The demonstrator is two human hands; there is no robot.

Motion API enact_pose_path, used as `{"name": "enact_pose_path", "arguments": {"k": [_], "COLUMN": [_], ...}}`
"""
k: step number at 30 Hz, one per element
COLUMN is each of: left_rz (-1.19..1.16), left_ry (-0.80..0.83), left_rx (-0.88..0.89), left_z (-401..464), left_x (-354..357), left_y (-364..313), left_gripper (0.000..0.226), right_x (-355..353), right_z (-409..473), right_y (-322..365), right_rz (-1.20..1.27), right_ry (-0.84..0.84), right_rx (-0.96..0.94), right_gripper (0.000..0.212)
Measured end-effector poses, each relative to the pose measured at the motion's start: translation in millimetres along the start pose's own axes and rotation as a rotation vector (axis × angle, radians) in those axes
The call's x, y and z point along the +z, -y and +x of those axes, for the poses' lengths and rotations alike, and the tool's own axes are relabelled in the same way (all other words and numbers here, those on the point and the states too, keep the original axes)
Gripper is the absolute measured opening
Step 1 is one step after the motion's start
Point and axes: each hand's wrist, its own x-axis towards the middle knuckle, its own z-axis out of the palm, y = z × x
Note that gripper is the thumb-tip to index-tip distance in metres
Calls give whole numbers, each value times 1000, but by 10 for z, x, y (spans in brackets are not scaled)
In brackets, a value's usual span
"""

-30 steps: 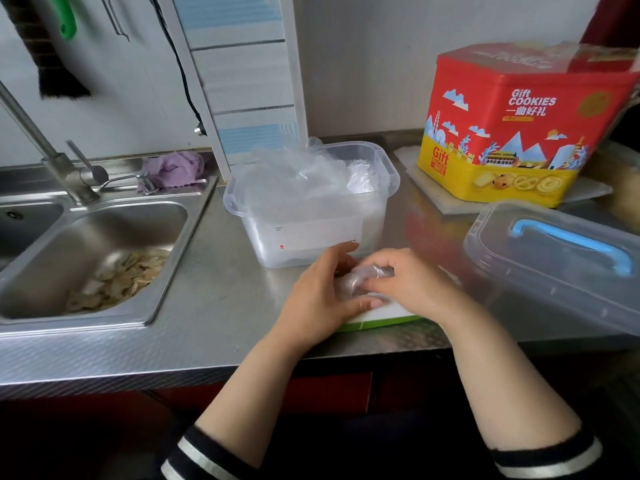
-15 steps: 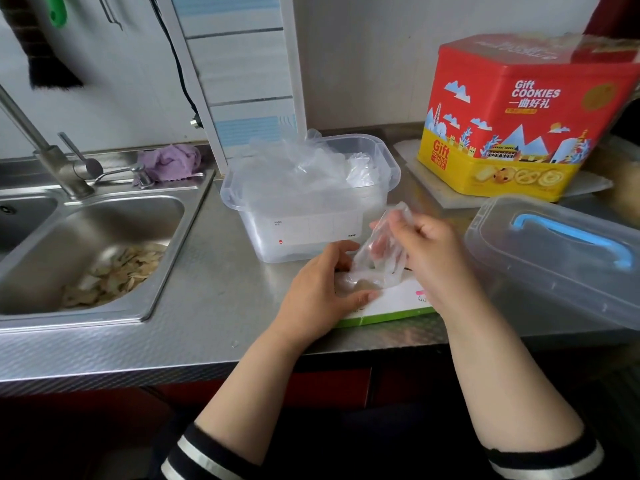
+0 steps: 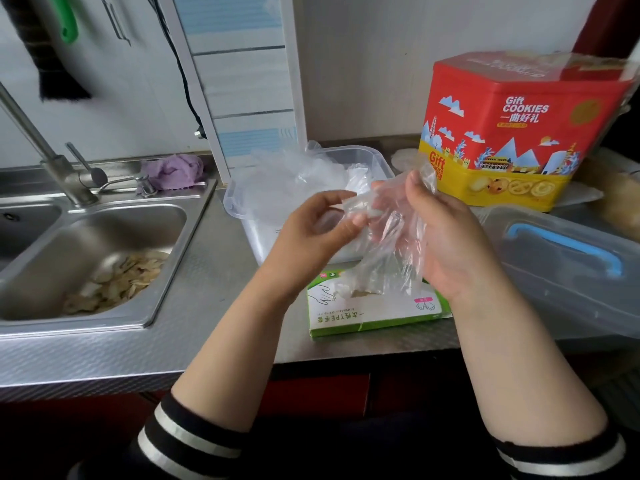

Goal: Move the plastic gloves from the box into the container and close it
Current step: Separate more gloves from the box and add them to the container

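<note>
Hands are holding a clear glove [image 3: 388,237] above the box [image 3: 374,313] on the bench [image 3: 214,299]. Left hand [image 3: 311,233] is pinching one edge; right hand [image 3: 446,244] has fingers curled around it, likely spreading it before dropping it into the open container [image 3: 375,161] behind.

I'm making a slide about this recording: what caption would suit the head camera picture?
Both hands, left and right, lift a plastic glove from its box toward the open container.

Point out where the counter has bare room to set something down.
Bare steel lies between the sink and the container, running forward to the counter edge left of the glove box. The right side is crowded: lid, cookie tin.
</note>
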Motion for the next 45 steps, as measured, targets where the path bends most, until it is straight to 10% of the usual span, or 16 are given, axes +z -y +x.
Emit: {"name": "enact_pose_path", "arguments": {"k": [5, 15, 22, 27, 36, 45], "left_rz": [-135, -81, 30, -16, 162, 1059], "left_ry": [-65, -74, -255, -395, -520, -452], "left_rx": [28, -101, 88, 144, 149, -24], "left_z": [115, 80, 119, 135, 426, 827], "left_x": [-33, -84, -46, -84, -470, -898], "left_y": [-208, -218, -249, -257, -231, -122], "left_gripper": [4, 31, 22, 31, 31, 23], "right_x": [-15, -9, -30, -17, 124, 269], "right_z": [31, 155, 99, 73, 807, 1458], "right_y": [65, -96, -64, -152, 139, 28], "right_rz": [26, -189, 145, 22, -618, -1614], "right_ry": [10, -126, 120, -32, -250, -47], "right_rx": [40, -77, 276, 135, -281, -196], "right_gripper": [26, 23, 86, 54, 16, 20]}}
